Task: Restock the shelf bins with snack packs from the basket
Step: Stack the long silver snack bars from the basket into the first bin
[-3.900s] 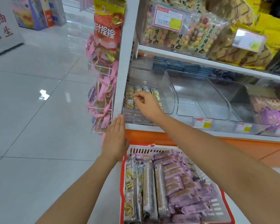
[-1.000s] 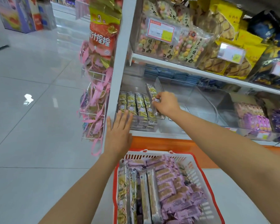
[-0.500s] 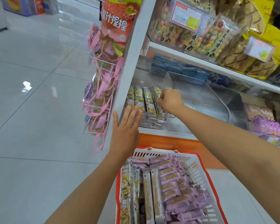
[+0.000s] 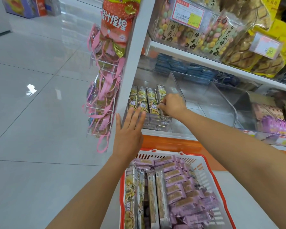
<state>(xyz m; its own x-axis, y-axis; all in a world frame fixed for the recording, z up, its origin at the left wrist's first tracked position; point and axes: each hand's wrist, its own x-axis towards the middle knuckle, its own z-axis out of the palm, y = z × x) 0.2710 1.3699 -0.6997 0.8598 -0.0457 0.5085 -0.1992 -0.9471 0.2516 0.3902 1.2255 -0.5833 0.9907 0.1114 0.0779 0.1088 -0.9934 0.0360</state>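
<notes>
A red and white basket (image 4: 210, 166) stands on the floor below the shelf, filled with long green snack packs (image 4: 130, 195) on its left and small purple packs (image 4: 185, 192) on its right. In the leftmost clear bin (image 4: 175, 81) lies a row of green packs (image 4: 142, 99). My right hand (image 4: 172, 104) pinches the near end of the rightmost pack (image 4: 161, 95) in that row. My left hand (image 4: 129, 129) is spread flat, fingers straight, against the bin's front at the white shelf post (image 4: 132, 63).
The clear bin to the right (image 4: 218, 103) holds nothing visible; further right are purple packs (image 4: 277, 126). Bagged snacks fill the upper shelf (image 4: 196, 35). A wire rack with pink-ribboned bags (image 4: 104, 90) hangs left of the post. An orange plinth (image 4: 168, 144) runs under the shelf.
My right hand has brought one more green pack into the left bin and set it at the right end of the row. My left hand stayed flat at the bin's front.
</notes>
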